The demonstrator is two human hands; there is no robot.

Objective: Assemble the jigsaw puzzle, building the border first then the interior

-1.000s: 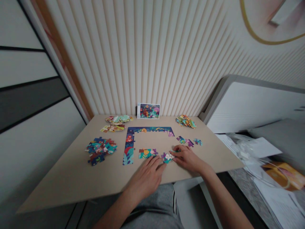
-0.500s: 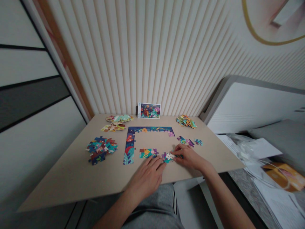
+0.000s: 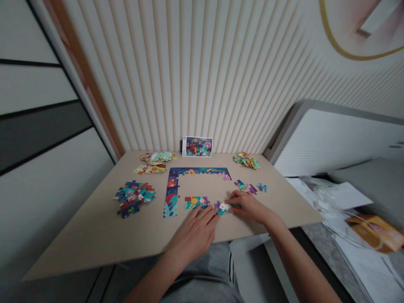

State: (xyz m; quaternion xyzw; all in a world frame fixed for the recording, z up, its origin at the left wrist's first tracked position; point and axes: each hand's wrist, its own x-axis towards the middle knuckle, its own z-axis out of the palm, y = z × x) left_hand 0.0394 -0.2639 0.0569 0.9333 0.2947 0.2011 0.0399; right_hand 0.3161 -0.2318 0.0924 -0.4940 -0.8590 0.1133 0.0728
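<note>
My left hand (image 3: 199,225) lies palm down at the table's near side, fingers stretched out. Its fingertips rest by a joined strip of puzzle pieces (image 3: 193,202) with a yellow plant on it, and by a puzzle section (image 3: 222,208) showing a white animal. My right hand (image 3: 244,205) is closed at the right end of that section, thumb and fingers pinching a dark puzzle piece (image 3: 236,206) that they partly cover. Whether this piece is fully joined to the section I cannot tell. Behind both hands lies an L-shaped puzzle border (image 3: 172,193), running along the left and far sides.
Loose puzzle pieces (image 3: 134,197) are heaped at left, with more piles at the far left (image 3: 158,158) and far right (image 3: 246,160). A joined pair (image 3: 245,187) and a blue piece (image 3: 262,187) lie at right. A picture card (image 3: 197,146) stands against the wall.
</note>
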